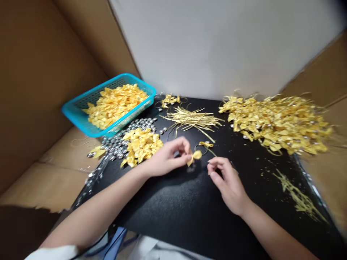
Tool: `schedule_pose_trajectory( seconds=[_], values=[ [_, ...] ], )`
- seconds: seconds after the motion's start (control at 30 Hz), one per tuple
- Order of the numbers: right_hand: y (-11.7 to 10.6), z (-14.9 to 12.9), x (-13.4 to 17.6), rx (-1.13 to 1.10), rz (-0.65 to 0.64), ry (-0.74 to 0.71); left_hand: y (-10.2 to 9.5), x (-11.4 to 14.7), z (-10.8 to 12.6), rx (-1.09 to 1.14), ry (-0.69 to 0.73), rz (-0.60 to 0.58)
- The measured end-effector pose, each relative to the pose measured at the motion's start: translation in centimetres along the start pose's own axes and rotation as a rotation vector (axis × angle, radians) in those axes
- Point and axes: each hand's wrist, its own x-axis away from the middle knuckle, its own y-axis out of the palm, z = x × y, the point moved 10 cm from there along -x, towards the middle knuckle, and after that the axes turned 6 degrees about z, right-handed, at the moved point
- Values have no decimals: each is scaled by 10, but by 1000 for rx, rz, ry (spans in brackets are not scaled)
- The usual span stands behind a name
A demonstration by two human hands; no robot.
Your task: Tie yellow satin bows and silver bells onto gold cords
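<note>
My left hand (176, 156) pinches a small yellow ribbon bow (197, 155) between thumb and forefinger, just above the black tabletop. To its right, my right hand (226, 182) is curled, with thumb and fingertips close together; whatever they may hold is too small to make out. Just beyond both hands lies another yellow bow (206, 144), with a silvery piece at its middle and a thin gold tie. A loose pile of yellow bows (142, 145) sits left of my left hand, beside many silver bells or beads (116, 144).
A turquoise basket (81, 124) full of yellow bows stands at the back left. Gold tie strips (193, 119) lie at the back middle. A large heap of tied bows (279, 124) fills the back right, with thin gold scraps (299, 198) nearer. Cardboard walls (48, 54) flank the table.
</note>
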Motion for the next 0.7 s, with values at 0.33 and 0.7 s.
schedule_pose_trajectory(
  seconds=[0.33, 0.7],
  values=[
    [-3, 15, 2, 59, 12, 37, -225, 68, 92, -1400, -124, 656],
    [4, 2, 5, 137, -29, -29, -236, 72, 61, -1564, -128, 409]
  ],
)
